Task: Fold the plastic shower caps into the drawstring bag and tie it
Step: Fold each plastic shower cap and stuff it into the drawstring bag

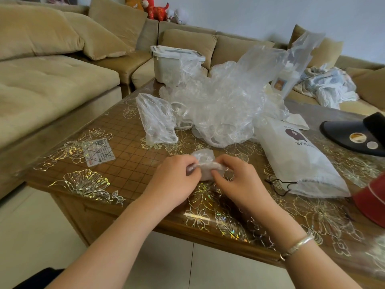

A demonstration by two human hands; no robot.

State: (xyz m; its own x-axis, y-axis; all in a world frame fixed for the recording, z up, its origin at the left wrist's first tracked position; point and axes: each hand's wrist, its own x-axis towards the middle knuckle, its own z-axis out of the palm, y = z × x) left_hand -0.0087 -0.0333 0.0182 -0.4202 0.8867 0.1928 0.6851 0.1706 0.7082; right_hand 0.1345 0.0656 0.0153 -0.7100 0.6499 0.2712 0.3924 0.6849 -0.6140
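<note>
Head view: both hands work near the front edge of the surface (pixel 133 176), a little in from it. The left hand (pixel 177 180) and the right hand (pixel 239 182) each pinch one small cap (pixel 205 163) between them, fingers curled narrow on the crumpled film; the left fingers (pixel 192 168) close on its left end, the right fingers (pixel 216 171) on its right. The cap is already bunched into a small wad, lifted just off the surface or barely touching it; which one cannot be told.

Behind the hands, toward the middle of the surface, lies the pile (pixel 220 105) of loose clear caps, with one more cap (pixel 156 119) spread beside its left side. The bag (pixel 295 159) lies to the right of the hands, its mouth facing the front edge, the black cord (pixel 279 186) trailing loose from it and not yet tied.

The step in hand looks like folding this one cap down. To do it well, the person would likely press trapped air out while folding, since thin film springs back, and keep the elastic rim tucked inside so the wad stays compact. Holding the pinch until the wad reaches the bag's mouth should stop it unfolding. The mouth appears partly gathered, so one hand may need to spread it first. Much of the pile remains, so the task seems at an early stage.
</note>
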